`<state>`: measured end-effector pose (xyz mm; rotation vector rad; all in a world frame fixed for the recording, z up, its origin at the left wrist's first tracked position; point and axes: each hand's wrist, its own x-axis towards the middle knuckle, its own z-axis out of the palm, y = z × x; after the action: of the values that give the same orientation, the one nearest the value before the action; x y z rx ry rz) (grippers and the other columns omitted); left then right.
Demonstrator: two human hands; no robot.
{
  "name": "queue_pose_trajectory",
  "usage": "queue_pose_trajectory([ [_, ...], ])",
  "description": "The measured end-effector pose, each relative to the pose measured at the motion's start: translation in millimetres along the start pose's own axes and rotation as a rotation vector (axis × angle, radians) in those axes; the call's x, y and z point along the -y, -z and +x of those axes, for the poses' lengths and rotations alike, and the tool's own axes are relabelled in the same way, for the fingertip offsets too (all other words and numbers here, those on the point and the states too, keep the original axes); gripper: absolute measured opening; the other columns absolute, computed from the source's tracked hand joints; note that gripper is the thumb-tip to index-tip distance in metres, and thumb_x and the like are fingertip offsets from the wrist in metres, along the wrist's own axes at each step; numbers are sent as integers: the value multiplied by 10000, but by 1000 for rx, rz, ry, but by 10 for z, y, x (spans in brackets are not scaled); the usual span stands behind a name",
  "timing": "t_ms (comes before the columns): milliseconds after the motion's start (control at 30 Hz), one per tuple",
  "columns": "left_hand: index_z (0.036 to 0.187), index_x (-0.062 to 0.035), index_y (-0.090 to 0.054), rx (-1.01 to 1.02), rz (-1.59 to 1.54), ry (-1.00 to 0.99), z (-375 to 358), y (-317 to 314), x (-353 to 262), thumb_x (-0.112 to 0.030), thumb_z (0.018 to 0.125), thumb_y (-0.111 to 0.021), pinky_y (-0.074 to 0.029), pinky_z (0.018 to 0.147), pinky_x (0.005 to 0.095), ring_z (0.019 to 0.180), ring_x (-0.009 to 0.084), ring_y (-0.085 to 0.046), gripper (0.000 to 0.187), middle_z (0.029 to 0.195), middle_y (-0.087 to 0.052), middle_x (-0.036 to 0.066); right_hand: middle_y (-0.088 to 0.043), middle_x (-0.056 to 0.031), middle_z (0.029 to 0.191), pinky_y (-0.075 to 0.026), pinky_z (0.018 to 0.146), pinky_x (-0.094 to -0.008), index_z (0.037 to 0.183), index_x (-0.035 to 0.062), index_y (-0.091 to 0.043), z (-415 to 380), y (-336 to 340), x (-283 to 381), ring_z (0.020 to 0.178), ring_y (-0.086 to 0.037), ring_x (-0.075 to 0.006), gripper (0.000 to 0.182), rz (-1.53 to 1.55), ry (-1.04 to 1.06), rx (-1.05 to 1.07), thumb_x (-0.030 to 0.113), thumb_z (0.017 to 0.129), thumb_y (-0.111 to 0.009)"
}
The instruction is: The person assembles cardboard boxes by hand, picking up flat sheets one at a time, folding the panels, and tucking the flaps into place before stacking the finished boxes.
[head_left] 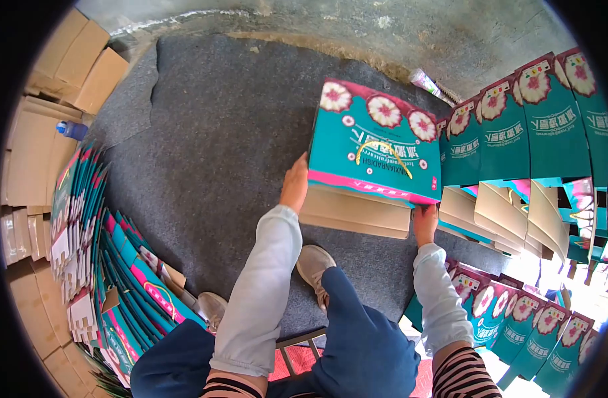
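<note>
Fingers of both hands [357, 199] behind box [373, 142]

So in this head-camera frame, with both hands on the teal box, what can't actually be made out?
- Left hand: fingertips hidden behind the teal gift box, head view.
- Right hand: fingers tucked under the box's edge, grip unclear.
- Box's open underside: contents not visible.
- Box lettering: upside down and too small to read fully.
- Flat box stack: lower part cut off by the lens edge.
- Bottle: too small to identify further.
</note>
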<state>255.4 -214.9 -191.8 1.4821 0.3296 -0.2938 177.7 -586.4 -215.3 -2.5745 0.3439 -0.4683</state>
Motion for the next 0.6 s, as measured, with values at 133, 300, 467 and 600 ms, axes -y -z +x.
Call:
queue_pose_trajectory([
  [133,1379,-28,-423,4,22,-21,201,-201,-235,-529,965,-341,-319,1062,398,1285,348,-415,655,1384,-456,201,-634,-182,921,-462,772,-411,999,-13,-566,172,-39,287,858,-616,-321,251,287,-421,67,147,810,-609],
  [300,1381,-17,-399,33,202,-133,363,-385,-144,-469,956,-426,-348,1038,422,1233,376,-460,621,1326,-493,231,-586,-37,792,-461,638,-285,944,60,-580,273,-205,64,736,-575,-138,220,773,-728,4,269,878,-573],
  [467,1354,-6,-424,22,334,-42,393,-507,-404,-314,957,-457,-344,1055,383,1244,338,-465,504,1349,-479,222,-570,1,848,-486,687,-279,978,122,-574,255,-174,-609,806,-597,-131,212,686,-639,373,328,942,-538],
  [600,1372,-13,-376,-149,550,-112,155,-303,-697,-401,912,-503,-359,1023,457,1251,390,-419,616,1334,-445,262,-566,-5,1025,-447,749,-273,1222,104,-479,-249,-92,-479,962,-552,-106,360,854,-580,322,316,941,-553],
])
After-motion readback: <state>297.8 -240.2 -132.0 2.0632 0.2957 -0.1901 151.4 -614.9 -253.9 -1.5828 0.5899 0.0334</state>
